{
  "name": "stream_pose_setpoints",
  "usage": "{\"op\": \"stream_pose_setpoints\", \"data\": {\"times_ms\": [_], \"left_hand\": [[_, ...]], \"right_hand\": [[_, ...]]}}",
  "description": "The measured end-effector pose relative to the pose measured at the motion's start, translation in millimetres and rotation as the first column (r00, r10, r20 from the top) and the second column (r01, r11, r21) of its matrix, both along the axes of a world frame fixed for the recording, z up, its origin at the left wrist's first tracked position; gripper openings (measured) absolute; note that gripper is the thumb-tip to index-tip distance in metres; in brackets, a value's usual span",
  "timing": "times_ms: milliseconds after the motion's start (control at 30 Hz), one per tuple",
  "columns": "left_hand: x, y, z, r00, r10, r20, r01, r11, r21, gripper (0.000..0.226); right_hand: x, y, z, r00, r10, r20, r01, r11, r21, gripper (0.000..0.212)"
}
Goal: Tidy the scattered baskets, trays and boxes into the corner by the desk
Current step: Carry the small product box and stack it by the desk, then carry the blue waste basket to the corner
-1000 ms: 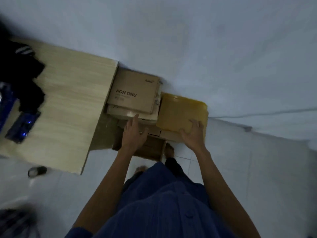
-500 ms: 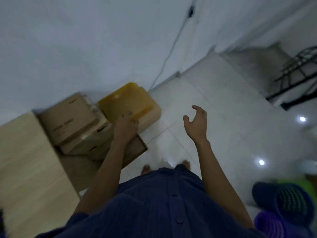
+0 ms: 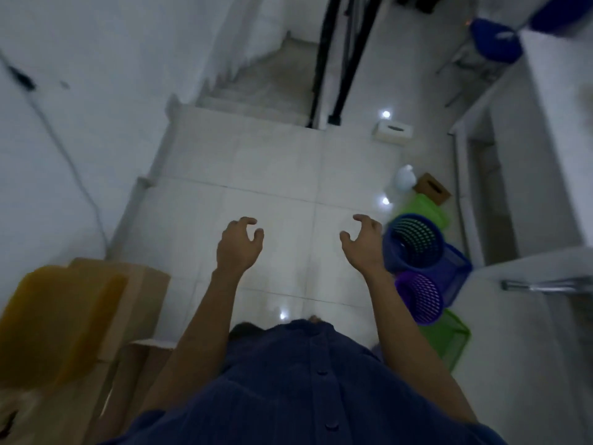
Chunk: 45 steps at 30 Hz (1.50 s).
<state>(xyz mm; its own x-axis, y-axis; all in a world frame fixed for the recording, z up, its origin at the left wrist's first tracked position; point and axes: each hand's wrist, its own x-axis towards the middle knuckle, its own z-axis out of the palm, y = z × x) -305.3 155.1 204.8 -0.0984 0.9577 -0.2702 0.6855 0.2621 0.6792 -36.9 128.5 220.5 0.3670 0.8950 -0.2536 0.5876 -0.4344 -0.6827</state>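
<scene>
My left hand (image 3: 239, 247) and my right hand (image 3: 364, 240) hover empty above the white floor tiles, fingers curled and apart. A yellow tray (image 3: 54, 322) lies on stacked cardboard boxes (image 3: 138, 303) at the lower left. To the right of my right hand lie a blue mesh basket (image 3: 417, 242), a purple mesh basket (image 3: 420, 297) and a green tray (image 3: 449, 338). Behind them are another green tray (image 3: 430, 207), a small brown box (image 3: 433, 187) and a white round thing (image 3: 405, 178). A white box (image 3: 393, 131) sits farther off on the floor.
White wall with a black cable (image 3: 61, 146) runs along the left. Steps (image 3: 263, 88) rise ahead beside black bars (image 3: 343, 56). A white cabinet or door frame (image 3: 526, 187) stands at the right, and a blue chair (image 3: 495, 40) at the top right.
The view has swung right, away from the desk and the stacked boxes. My left hand has come off the yellow tray, and both hands now hang over the open floor near the baskets.
</scene>
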Motion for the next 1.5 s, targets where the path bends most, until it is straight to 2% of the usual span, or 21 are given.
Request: {"op": "stream_pose_setpoints", "data": {"times_ms": [167, 433, 567, 700, 800, 900, 1033, 1233, 1400, 1433, 1500], "left_hand": [[121, 46, -9, 0.97, -0.243, 0.023, 0.244, 0.97, -0.014, 0.032], [249, 151, -23, 0.868, -0.495, -0.041, 0.488, 0.865, -0.113, 0.031], [329, 234, -28, 0.763, -0.645, -0.045, 0.635, 0.761, -0.13, 0.033], [410, 298, -26, 0.645, -0.762, -0.056, 0.749, 0.646, -0.15, 0.033], [465, 333, -36, 0.522, -0.848, -0.09, 0.826, 0.529, -0.194, 0.033], [520, 354, -55, 0.449, -0.887, -0.104, 0.862, 0.461, -0.211, 0.033], [595, 368, -132, 0.375, -0.917, -0.132, 0.891, 0.396, -0.222, 0.035], [679, 347, -337, 0.367, -0.925, -0.094, 0.873, 0.378, -0.307, 0.054], [688, 289, -477, 0.261, -0.948, -0.18, 0.77, 0.317, -0.553, 0.083], [685, 278, -497, 0.258, -0.946, -0.197, 0.74, 0.324, -0.589, 0.092], [679, 261, -527, 0.292, -0.928, -0.23, 0.745, 0.372, -0.554, 0.103]], "right_hand": [[113, -3, -16, 0.975, -0.221, -0.017, 0.22, 0.975, -0.021, 0.051], [209, 28, -57, 0.861, -0.499, -0.094, 0.489, 0.865, -0.112, 0.052], [243, 61, -68, 0.785, -0.614, -0.08, 0.598, 0.786, -0.158, 0.053], [264, 84, -69, 0.656, -0.75, -0.085, 0.73, 0.659, -0.181, 0.053], [282, 96, -75, 0.557, -0.826, -0.087, 0.799, 0.561, -0.217, 0.052], [313, 104, -96, 0.489, -0.869, -0.081, 0.833, 0.492, -0.253, 0.049], [375, 117, -180, 0.446, -0.888, -0.111, 0.846, 0.459, -0.272, 0.051], [467, 121, -393, 0.503, -0.864, -0.015, 0.811, 0.477, -0.337, 0.078], [529, 112, -516, 0.562, -0.806, 0.187, 0.806, 0.483, -0.342, 0.092], [538, 107, -532, 0.561, -0.801, 0.209, 0.808, 0.474, -0.351, 0.094], [556, 97, -559, 0.557, -0.801, 0.22, 0.808, 0.462, -0.365, 0.097]]}}
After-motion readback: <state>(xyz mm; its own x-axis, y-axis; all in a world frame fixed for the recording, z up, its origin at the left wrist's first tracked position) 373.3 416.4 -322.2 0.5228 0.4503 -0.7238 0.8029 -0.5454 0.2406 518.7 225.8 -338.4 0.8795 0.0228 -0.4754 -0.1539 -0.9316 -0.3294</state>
